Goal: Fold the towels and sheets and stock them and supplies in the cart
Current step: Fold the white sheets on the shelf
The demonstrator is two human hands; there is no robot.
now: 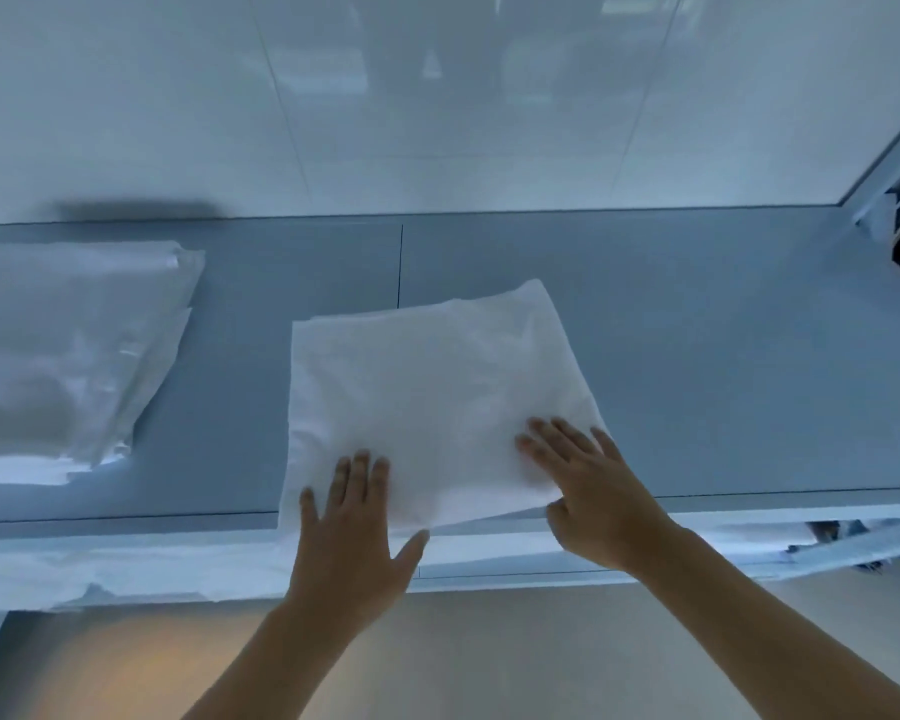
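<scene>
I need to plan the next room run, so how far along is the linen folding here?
Looks done: a pile of folded linen sits at the left of the table. In hand: both hands, left and right, press flat on a folded white cloth near the front edge. Left: more white fabric hangs unfolded below that edge, and no cart is in view, so stocking isn't visibly started.
</scene>
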